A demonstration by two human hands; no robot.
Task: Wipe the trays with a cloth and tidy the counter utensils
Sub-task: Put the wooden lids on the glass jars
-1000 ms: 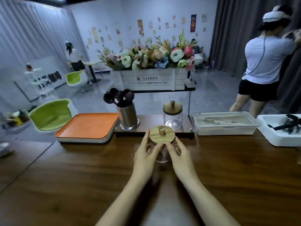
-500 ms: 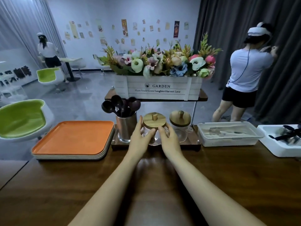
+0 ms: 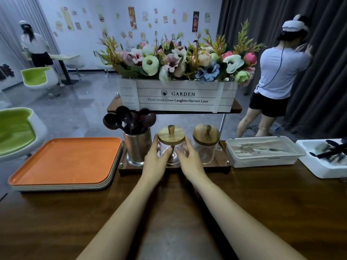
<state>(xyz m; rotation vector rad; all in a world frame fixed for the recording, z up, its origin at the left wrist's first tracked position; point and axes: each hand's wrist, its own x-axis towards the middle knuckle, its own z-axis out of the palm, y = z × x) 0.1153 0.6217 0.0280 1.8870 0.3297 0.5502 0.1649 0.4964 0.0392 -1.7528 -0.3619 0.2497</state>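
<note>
A clear glass jar with a round wooden lid (image 3: 171, 136) stands on the low wooden stand (image 3: 216, 166), between a steel cup of dark spoons (image 3: 138, 147) and a second lidded jar (image 3: 206, 135). My left hand (image 3: 154, 160) holds the jar's left side, its thumb across the front. On the jar's right side my right hand (image 3: 189, 160) curls its fingers against the glass. A stack of trays, orange on top (image 3: 65, 162), lies on the counter to the left. No cloth is in view.
A white flower box (image 3: 178, 96) sits on the shelf above the stand. Right of the stand are a lidded white box (image 3: 262, 152) and a white bin of dark utensils (image 3: 319, 166). Two people stand beyond the dark wooden counter (image 3: 244, 203). Green chairs stand at the left.
Both hands carried the jar forward from the counter onto the wooden stand, beside the second jar. The hands still hold it there.
</note>
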